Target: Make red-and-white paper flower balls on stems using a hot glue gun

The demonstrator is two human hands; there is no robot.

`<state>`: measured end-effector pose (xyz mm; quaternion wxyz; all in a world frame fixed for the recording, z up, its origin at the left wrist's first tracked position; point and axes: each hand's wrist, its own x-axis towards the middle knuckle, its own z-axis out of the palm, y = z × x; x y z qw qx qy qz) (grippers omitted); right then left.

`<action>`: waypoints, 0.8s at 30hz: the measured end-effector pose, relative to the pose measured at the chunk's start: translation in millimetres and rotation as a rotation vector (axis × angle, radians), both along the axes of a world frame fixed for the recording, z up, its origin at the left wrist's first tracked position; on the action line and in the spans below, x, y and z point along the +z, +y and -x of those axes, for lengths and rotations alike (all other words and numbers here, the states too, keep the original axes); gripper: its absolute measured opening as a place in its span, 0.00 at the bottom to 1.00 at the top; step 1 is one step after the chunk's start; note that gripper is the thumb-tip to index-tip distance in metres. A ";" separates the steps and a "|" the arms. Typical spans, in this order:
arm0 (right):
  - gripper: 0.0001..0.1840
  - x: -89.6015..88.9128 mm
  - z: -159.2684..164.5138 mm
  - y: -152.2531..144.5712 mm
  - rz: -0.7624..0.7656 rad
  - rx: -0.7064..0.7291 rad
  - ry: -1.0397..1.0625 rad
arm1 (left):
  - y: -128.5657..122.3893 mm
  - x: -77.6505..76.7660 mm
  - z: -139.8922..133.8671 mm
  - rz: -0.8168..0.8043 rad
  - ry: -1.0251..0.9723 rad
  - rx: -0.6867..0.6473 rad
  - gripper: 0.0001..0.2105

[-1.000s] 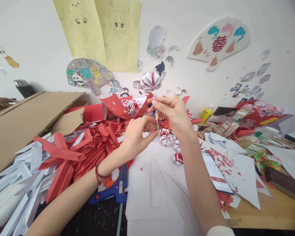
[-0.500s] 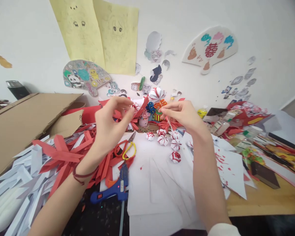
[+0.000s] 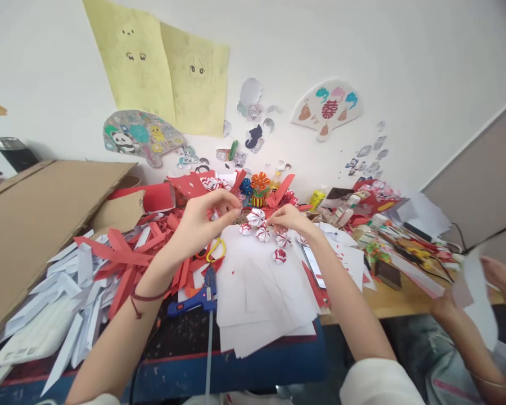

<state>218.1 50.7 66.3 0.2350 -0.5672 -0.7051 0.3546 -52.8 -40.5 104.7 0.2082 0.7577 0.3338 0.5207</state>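
Observation:
My right hand (image 3: 293, 220) is closed in a pinch beside a red-and-white striped paper flower (image 3: 256, 217), holding it by its stem, which is mostly hidden now. My left hand (image 3: 213, 216) is raised left of the flower, thumb and fingertips together. Whatever they pinch, if anything, is too small to make out. Below the hands, several similar paper flowers (image 3: 279, 256) lie on white paper sheets (image 3: 261, 298). A blue glue gun (image 3: 198, 298) rests left of the sheets, near scissors with a yellow handle (image 3: 217, 250).
Folded red strips (image 3: 122, 253) and white strips (image 3: 84, 264) pile up at left, beside a cardboard box (image 3: 46, 197). A phone (image 3: 314, 264) lies by my right forearm. At far right, another person's hands (image 3: 451, 315) hold white paper (image 3: 478, 298). Bottles (image 3: 343, 214) stand behind.
My right hand has lowered the paper flower toward the others on the sheets. My left hand has come closer to it. The view has shifted, bringing another person's hands in at right.

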 end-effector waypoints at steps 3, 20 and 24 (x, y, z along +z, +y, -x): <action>0.11 19.1 4.7 11.1 0.043 0.042 -0.084 | -0.3 -14.1 -3.0 0.044 0.144 -0.030 0.06; 0.14 28.7 59.2 85.1 0.568 0.425 -0.879 | 139.3 -122.2 -57.4 0.309 0.823 0.265 0.19; 0.14 18.9 57.4 85.2 0.465 0.417 -0.809 | 160.3 -137.5 -83.2 0.318 0.857 0.271 0.19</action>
